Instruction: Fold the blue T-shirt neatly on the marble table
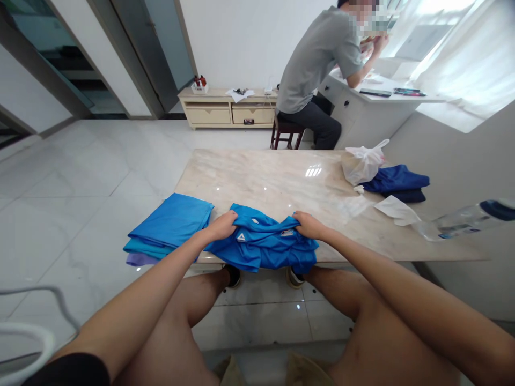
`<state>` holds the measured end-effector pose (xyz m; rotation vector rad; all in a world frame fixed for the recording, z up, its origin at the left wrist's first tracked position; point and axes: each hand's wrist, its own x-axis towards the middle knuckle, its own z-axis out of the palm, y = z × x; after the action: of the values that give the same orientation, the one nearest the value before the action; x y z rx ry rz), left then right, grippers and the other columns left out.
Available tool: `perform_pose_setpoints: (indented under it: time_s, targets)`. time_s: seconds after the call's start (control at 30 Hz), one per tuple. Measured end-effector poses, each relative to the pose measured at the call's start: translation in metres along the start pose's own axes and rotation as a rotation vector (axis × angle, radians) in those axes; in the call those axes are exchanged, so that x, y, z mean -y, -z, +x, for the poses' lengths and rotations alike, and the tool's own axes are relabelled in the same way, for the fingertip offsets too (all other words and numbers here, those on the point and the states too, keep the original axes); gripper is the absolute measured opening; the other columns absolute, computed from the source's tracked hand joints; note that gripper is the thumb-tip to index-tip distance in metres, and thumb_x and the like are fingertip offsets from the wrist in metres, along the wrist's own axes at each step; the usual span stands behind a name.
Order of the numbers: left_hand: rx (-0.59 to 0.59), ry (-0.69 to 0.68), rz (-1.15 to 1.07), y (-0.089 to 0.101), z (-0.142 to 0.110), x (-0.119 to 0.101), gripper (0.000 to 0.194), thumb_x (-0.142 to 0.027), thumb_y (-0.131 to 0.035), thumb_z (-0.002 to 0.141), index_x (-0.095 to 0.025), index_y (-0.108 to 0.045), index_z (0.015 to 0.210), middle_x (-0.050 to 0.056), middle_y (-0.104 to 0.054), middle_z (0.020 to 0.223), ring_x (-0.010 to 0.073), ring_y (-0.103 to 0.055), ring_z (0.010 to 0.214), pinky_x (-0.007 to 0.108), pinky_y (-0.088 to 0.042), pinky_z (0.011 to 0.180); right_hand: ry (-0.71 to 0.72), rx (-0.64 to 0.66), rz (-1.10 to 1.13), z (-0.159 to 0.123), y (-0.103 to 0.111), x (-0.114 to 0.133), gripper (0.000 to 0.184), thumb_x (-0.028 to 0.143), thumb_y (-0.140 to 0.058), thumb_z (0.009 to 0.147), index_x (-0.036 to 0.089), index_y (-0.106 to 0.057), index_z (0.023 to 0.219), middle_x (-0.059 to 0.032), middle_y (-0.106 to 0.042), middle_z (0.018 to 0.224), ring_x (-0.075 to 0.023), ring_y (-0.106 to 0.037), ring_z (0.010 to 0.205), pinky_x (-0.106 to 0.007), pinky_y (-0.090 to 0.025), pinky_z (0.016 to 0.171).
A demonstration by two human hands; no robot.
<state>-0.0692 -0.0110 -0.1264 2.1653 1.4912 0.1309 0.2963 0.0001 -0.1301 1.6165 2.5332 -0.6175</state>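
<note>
A bright blue shirt [265,244] with a small white triangle logo lies bunched at the near edge of the marble-patterned table [257,174], part of it hanging over that edge. My left hand [223,225] is closed on the shirt's left side. On the right, my right hand [310,225] grips the cloth near a small printed patch. Between the two hands the fabric sags in creases. Left of my left hand sits a stack of folded clothes [171,217], blue on top, with teal and purple layers below; my left forearm covers part of it.
At the table's right are a white plastic bag [362,165], folded dark blue clothes [398,179], a white paper sheet [396,210] and a clear bottle [462,220] with a dark lid. Beyond, a person [317,59] sits on a stool at a white desk [402,91]. A low cabinet [209,115] stands against the wall.
</note>
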Motion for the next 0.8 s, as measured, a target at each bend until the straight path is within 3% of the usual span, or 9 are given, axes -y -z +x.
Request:
perform_pose_setpoints:
  time_s: [0.17, 0.23, 0.33, 0.37, 0.43, 0.53, 0.6, 0.7, 0.8]
  targets:
    - [0.069, 0.015, -0.026, -0.009, 0.006, -0.011, 0.038, -0.018, -0.056, 0.089, -0.019, -0.078, 0.120, 0.017, -0.078, 0.134, 0.0353, -0.072, 0.127, 0.041, -0.054, 0.111, -0.057, -0.047, 0.085, 0.008, -0.001, 0.003, 0.034, 0.004, -0.058, 0.087, 0.010, -0.080, 0.111, -0.0181, -0.077, 0.126, -0.0270, -0.072, 0.116, -0.027, -0.050, 0.102]
    - [0.216, -0.028, -0.119, -0.008, 0.000, -0.015, 0.038, -0.022, -0.058, 0.087, -0.022, -0.080, 0.118, 0.013, -0.081, 0.131, 0.0334, -0.074, 0.124, 0.039, -0.055, 0.109, -0.022, 0.143, 0.226, 0.001, 0.002, 0.005, 0.025, 0.010, -0.064, 0.086, 0.014, -0.083, 0.102, -0.0125, -0.082, 0.115, -0.0258, -0.073, 0.106, -0.027, -0.053, 0.094]
    - [0.583, -0.067, -0.313, 0.008, -0.015, -0.016, 0.028, -0.033, -0.067, 0.083, -0.025, -0.083, 0.104, 0.007, -0.085, 0.117, 0.0304, -0.077, 0.107, 0.035, -0.059, 0.094, 0.016, 0.654, 0.425, -0.013, 0.011, 0.001, 0.019, 0.029, -0.080, 0.078, 0.018, -0.085, 0.092, -0.0039, -0.083, 0.096, -0.0236, -0.074, 0.087, -0.026, -0.057, 0.076]
    - [0.646, -0.070, -0.383, 0.018, -0.019, -0.015, 0.027, -0.039, -0.070, 0.082, -0.025, -0.084, 0.101, 0.006, -0.086, 0.112, 0.0292, -0.077, 0.101, 0.033, -0.060, 0.089, 0.018, 0.728, 0.437, -0.017, 0.015, -0.002, 0.021, 0.034, -0.083, 0.075, 0.018, -0.086, 0.090, -0.0028, -0.082, 0.091, -0.0231, -0.074, 0.082, -0.026, -0.057, 0.073]
    - [0.543, -0.060, -0.494, 0.040, -0.026, -0.011, 0.032, -0.050, -0.074, 0.083, -0.025, -0.085, 0.097, 0.006, -0.086, 0.105, 0.0271, -0.075, 0.094, 0.031, -0.060, 0.082, 0.030, 0.603, 0.409, -0.021, 0.029, -0.009, 0.022, 0.038, -0.083, 0.076, 0.019, -0.085, 0.087, -0.0032, -0.082, 0.087, -0.0227, -0.073, 0.078, -0.028, -0.057, 0.073]
    - [0.108, -0.056, -0.567, 0.073, -0.032, -0.007, 0.038, -0.056, -0.075, 0.083, -0.024, -0.086, 0.101, 0.005, -0.084, 0.104, 0.0251, -0.073, 0.094, 0.029, -0.058, 0.084, 0.062, 0.111, 0.374, -0.022, 0.056, -0.018, 0.023, 0.038, -0.069, 0.090, 0.021, -0.084, 0.092, -0.0054, -0.084, 0.098, -0.0239, -0.073, 0.086, -0.029, -0.056, 0.081]
    - [-0.073, -0.044, -0.555, 0.089, -0.034, -0.005, 0.040, -0.057, -0.077, 0.081, -0.023, -0.085, 0.098, 0.005, -0.082, 0.099, 0.0247, -0.071, 0.093, 0.028, -0.057, 0.081, 0.050, -0.072, 0.353, -0.022, 0.075, -0.020, 0.027, 0.036, -0.061, 0.094, 0.021, -0.084, 0.097, -0.0047, -0.084, 0.101, -0.0241, -0.072, 0.089, -0.029, -0.054, 0.080]
    - [-0.195, -0.010, -0.483, 0.101, -0.041, 0.000, 0.041, -0.062, -0.078, 0.080, -0.021, -0.080, 0.083, 0.003, -0.077, 0.086, 0.0223, -0.065, 0.084, 0.026, -0.052, 0.074, 0.018, -0.213, 0.284, -0.025, 0.095, -0.021, 0.029, 0.032, -0.057, 0.092, 0.018, -0.082, 0.092, -0.0047, -0.081, 0.089, -0.0228, -0.068, 0.083, -0.028, -0.049, 0.075]
    - [-0.214, 0.033, -0.387, 0.106, -0.051, 0.010, 0.046, -0.067, -0.079, 0.081, -0.022, -0.076, 0.074, 0.001, -0.068, 0.073, 0.0182, -0.058, 0.072, 0.025, -0.044, 0.064, -0.009, -0.312, 0.244, -0.031, 0.104, -0.025, 0.033, 0.042, -0.061, 0.092, 0.017, -0.082, 0.089, -0.0046, -0.077, 0.080, -0.0214, -0.065, 0.077, -0.028, -0.045, 0.072]
